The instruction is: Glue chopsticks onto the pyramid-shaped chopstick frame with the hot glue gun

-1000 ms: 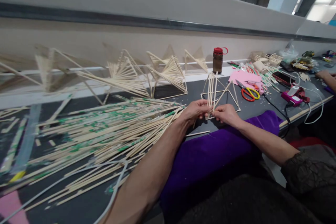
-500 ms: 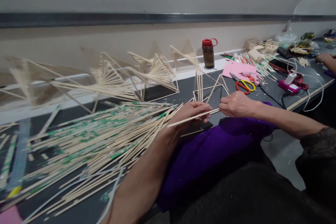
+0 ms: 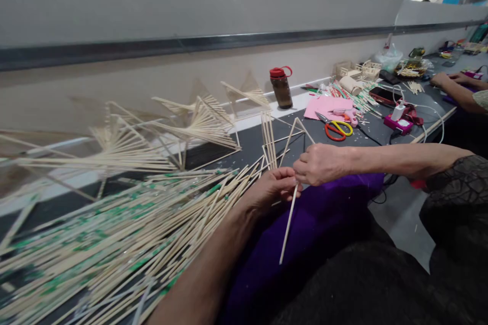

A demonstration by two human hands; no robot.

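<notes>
My right hand (image 3: 318, 164) is closed, its fingers pinched on the upper end of a thin wooden stick (image 3: 288, 226). The stick slants steeply down over the purple cloth (image 3: 263, 259) on my lap. My left hand (image 3: 277, 186) meets it from the left, thumb and fingers pinched at the same end; the exact grip is partly hidden by the right fingers. Just behind both hands stands a small frame of glued sticks (image 3: 269, 137), with a peaked pair of sticks at its right side.
Loose sticks (image 3: 152, 233), some in green-printed wrappers, cover the table on the left. Fan-shaped stick models (image 3: 202, 127) line the wall. Beyond my hands lie scissors (image 3: 337, 130), a pink glue gun (image 3: 345, 114), a red-capped bottle (image 3: 281, 89) and a purple power strip (image 3: 397, 124). A co-worker's hands (image 3: 450, 81) show far right.
The stick has swung from nearly level across my left hand to steeply downward. My hands have come together at its upper end. The camera view has shifted.
</notes>
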